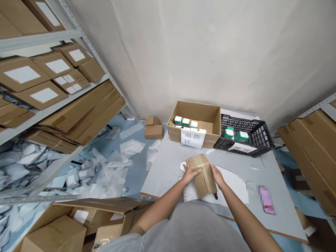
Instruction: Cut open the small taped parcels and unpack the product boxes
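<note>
A small taped cardboard box (202, 174) lies on a white plastic mailer (236, 183) on the grey table (168, 164). My left hand (191, 170) grips the box's left side, fingers curled over its top edge. Over on the box's right side my right hand (216, 176) presses with its fingers closed against it. A small red and black object (216, 196) pokes out just below the box by my right wrist.
An open carton (195, 123) with a paper label and small green-and-white boxes stands at the table's back. A black plastic crate (245, 134) sits beside it. Shelves of cartons (52, 87) line the left; more cartons (309, 154) right. Torn mailers (105, 175) litter the floor. A pink object (267, 200) lies right.
</note>
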### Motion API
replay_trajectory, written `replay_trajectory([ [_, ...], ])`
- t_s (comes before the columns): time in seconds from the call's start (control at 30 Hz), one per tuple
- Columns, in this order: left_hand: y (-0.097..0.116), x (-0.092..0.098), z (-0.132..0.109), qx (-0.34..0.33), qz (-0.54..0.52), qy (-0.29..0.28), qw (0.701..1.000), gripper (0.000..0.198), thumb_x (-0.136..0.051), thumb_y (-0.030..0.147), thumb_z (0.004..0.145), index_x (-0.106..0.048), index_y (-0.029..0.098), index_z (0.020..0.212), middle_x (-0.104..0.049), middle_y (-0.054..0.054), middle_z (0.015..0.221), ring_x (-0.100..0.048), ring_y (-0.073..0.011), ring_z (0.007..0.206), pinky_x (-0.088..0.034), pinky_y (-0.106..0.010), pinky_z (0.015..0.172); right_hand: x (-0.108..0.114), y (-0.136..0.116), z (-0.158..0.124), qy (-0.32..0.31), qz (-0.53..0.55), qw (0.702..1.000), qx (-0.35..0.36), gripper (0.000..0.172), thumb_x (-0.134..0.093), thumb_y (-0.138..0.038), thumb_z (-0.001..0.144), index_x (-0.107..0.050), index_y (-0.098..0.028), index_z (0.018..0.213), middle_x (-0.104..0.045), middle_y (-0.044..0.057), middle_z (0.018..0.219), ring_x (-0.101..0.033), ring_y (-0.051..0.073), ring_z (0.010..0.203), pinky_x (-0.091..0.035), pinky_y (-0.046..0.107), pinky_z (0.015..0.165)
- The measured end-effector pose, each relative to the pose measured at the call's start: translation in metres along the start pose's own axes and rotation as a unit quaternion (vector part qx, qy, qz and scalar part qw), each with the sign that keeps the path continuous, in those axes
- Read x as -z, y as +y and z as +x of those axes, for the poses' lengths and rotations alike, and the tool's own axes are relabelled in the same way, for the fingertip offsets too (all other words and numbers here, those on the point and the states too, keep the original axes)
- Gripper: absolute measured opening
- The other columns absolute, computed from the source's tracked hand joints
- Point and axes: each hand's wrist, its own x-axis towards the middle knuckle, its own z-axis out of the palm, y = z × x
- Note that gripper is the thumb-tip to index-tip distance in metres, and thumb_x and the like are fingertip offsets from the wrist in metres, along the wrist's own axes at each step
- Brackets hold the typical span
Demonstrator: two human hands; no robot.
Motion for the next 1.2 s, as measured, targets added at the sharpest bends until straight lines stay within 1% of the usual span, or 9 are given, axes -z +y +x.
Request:
replay_trajectory([
  [0.1, -0.006, -0.011, 0.005, 0.025, -0.157, -0.002, 0.987, 0.109, -0.068, 0.079, 0.086, -0.029, 0.020, 0.170, -0.046, -0.018, 0.168, -0.045, -0.0343, 0.154, -0.032, -0.050, 0.130, -0.002, -0.012, -0.008, -0.038, 0.038, 0.997, -0.048, 0.072, -0.052, -0.083, 0.088, -0.081, -0.024, 0.117, -0.077, 0.011, 0.134, -0.070, 0.032, 0.125, -0.057, 0.041, 0.103],
  [0.2, -0.006, -0.009, 0.006, -0.023, -0.151, 0.008, 0.988, 0.090, -0.067, 0.071, 0.090, -0.043, 0.021, 0.160, -0.056, -0.017, 0.159, -0.054, -0.0330, 0.146, -0.037, -0.048, 0.127, 0.001, -0.014, -0.013, -0.055, 0.077, 0.993, -0.073, 0.070, -0.058, -0.084, 0.085, -0.081, -0.023, 0.111, -0.077, 0.012, 0.134, -0.072, 0.033, 0.121, -0.060, 0.040, 0.095],
  [0.33, -0.008, 0.000, 0.006, -0.055, -0.132, 0.053, 0.988, 0.070, -0.061, 0.068, 0.096, -0.049, 0.024, 0.149, -0.057, -0.015, 0.157, -0.052, -0.0301, 0.147, -0.040, -0.045, 0.124, 0.003, -0.006, -0.012, -0.035, 0.117, 0.992, -0.037, 0.068, -0.061, -0.083, 0.084, -0.081, -0.021, 0.103, -0.077, 0.013, 0.132, -0.070, 0.032, 0.126, -0.061, 0.036, 0.096],
  [0.43, -0.016, 0.004, 0.007, -0.051, -0.119, 0.061, 0.990, 0.063, -0.059, 0.066, 0.097, -0.050, 0.022, 0.142, -0.059, -0.017, 0.151, -0.055, -0.0299, 0.143, -0.041, -0.045, 0.121, -0.001, 0.005, -0.006, -0.019, 0.123, 0.992, -0.032, 0.068, -0.064, -0.082, 0.082, -0.078, -0.021, 0.109, -0.077, 0.015, 0.128, -0.072, 0.032, 0.122, -0.063, 0.037, 0.093],
  [0.57, -0.031, 0.005, 0.008, -0.061, -0.085, 0.055, 0.993, 0.066, -0.065, 0.060, 0.094, -0.047, 0.020, 0.144, -0.055, -0.018, 0.152, -0.052, -0.0305, 0.144, -0.037, -0.046, 0.124, -0.010, 0.021, 0.005, 0.003, 0.099, 0.994, -0.053, 0.072, -0.073, -0.072, 0.077, -0.070, -0.022, 0.129, -0.077, 0.013, 0.118, -0.074, 0.033, 0.115, -0.065, 0.039, 0.086],
  [0.77, -0.035, 0.007, 0.011, -0.061, -0.078, 0.052, 0.994, 0.080, -0.070, 0.059, 0.089, -0.047, 0.018, 0.154, -0.049, -0.019, 0.161, -0.040, -0.0342, 0.155, -0.026, -0.048, 0.131, -0.019, 0.029, 0.010, -0.025, 0.035, 0.999, 0.020, 0.079, -0.080, -0.064, 0.070, -0.071, -0.020, 0.136, -0.076, 0.012, 0.126, -0.078, 0.031, 0.098, -0.065, 0.043, 0.088],
  [0.93, -0.032, 0.013, 0.005, -0.083, -0.130, -0.005, 0.988, 0.082, -0.072, 0.060, 0.088, -0.046, 0.022, 0.156, -0.050, -0.017, 0.162, -0.049, -0.0347, 0.149, -0.037, -0.051, 0.126, -0.018, 0.027, 0.002, -0.056, 0.102, 0.992, 0.040, 0.080, -0.085, -0.059, 0.068, -0.071, -0.022, 0.137, -0.069, 0.012, 0.147, -0.075, 0.035, 0.117, -0.060, 0.048, 0.104],
  [1.07, -0.032, 0.015, -0.012, -0.109, -0.120, 0.010, 0.987, 0.078, -0.078, 0.055, 0.085, -0.048, 0.025, 0.151, -0.053, -0.016, 0.158, -0.049, -0.0339, 0.149, -0.041, -0.051, 0.123, -0.019, 0.032, -0.002, -0.028, 0.123, 0.989, 0.076, 0.082, -0.092, -0.051, 0.060, -0.071, -0.022, 0.134, -0.068, 0.015, 0.148, -0.063, 0.037, 0.138, -0.052, 0.052, 0.115],
  [1.2, -0.039, 0.019, -0.030, -0.123, -0.099, 0.021, 0.987, 0.083, -0.085, 0.047, 0.080, -0.046, 0.028, 0.151, -0.051, -0.014, 0.159, -0.046, -0.0322, 0.151, -0.040, -0.052, 0.125, -0.016, 0.044, -0.009, -0.006, 0.146, 0.987, 0.070, 0.082, -0.093, -0.049, 0.057, -0.068, -0.025, 0.132, -0.069, 0.017, 0.146, -0.061, 0.036, 0.140, -0.054, 0.053, 0.112],
])
